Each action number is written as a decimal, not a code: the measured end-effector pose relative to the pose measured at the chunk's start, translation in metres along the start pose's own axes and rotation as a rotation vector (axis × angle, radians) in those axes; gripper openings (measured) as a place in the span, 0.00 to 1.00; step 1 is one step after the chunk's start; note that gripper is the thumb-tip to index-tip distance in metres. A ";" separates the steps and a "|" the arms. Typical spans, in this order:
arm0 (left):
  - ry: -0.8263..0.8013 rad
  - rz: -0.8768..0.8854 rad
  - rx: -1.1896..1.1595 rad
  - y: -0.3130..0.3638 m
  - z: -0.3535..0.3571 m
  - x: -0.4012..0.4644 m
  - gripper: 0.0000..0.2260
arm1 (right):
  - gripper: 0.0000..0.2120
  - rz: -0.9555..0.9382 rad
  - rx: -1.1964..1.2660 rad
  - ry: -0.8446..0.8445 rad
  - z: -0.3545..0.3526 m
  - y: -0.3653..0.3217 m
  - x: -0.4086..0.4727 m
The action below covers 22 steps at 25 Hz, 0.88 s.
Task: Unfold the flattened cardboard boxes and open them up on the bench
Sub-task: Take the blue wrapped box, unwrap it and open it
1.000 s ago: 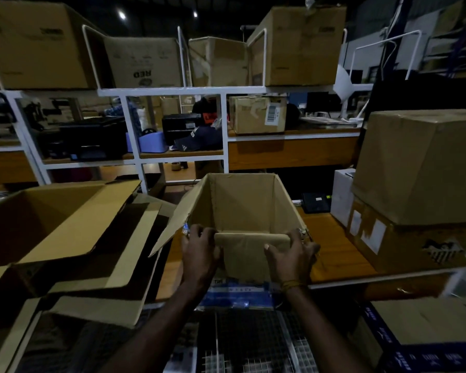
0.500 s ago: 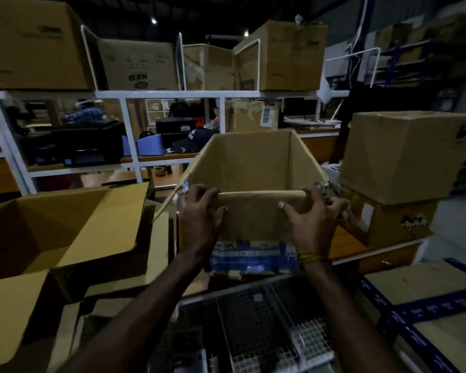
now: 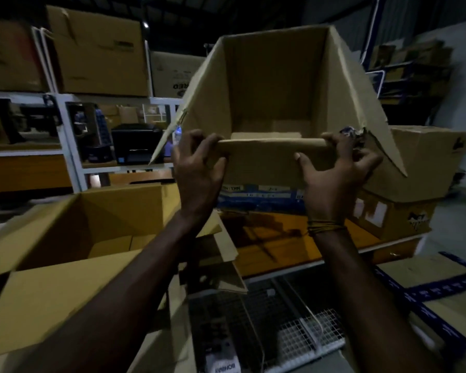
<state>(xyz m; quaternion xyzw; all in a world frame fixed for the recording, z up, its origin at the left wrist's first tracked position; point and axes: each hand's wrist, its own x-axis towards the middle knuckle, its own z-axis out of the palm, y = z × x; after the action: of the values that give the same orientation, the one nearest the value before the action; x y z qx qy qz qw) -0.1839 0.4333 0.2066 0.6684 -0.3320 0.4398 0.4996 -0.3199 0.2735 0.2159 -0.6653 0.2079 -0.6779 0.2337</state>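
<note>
An opened brown cardboard box (image 3: 275,84) hangs in the air above the wooden bench (image 3: 269,238), its mouth tilted toward me. My left hand (image 3: 198,170) grips the near wall at its left end, fingers hooked over the folded-down flap. My right hand (image 3: 334,179) grips the same wall at its right end. Both side flaps stick out and down. Blue printed tape runs along the box's lower edge. A second opened box (image 3: 73,238) lies on the left with its flaps spread.
Two closed cartons (image 3: 420,162) are stacked at the right end of the bench. White shelving (image 3: 65,125) behind holds more cartons and a black printer (image 3: 136,142). A wire mesh basket (image 3: 293,335) sits below my arms. Flat blue-taped cardboard (image 3: 441,289) lies at the lower right.
Both hands have lifted the box off the bench, up and toward me. The view has swung to the right.
</note>
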 end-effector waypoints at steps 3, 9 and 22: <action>0.061 0.008 0.074 -0.018 -0.047 0.007 0.17 | 0.23 -0.022 0.085 -0.022 0.019 -0.039 -0.021; 0.130 0.008 0.269 -0.060 -0.148 0.016 0.17 | 0.23 -0.008 0.243 -0.117 0.069 -0.108 -0.073; 0.129 0.018 0.553 -0.127 -0.289 -0.014 0.16 | 0.23 0.051 0.419 -0.353 0.135 -0.181 -0.186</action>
<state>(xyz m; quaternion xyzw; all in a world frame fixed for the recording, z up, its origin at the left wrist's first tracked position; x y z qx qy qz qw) -0.1512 0.7461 0.1787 0.7469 -0.1728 0.5597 0.3145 -0.1914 0.5333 0.1775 -0.7049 0.0355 -0.5736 0.4158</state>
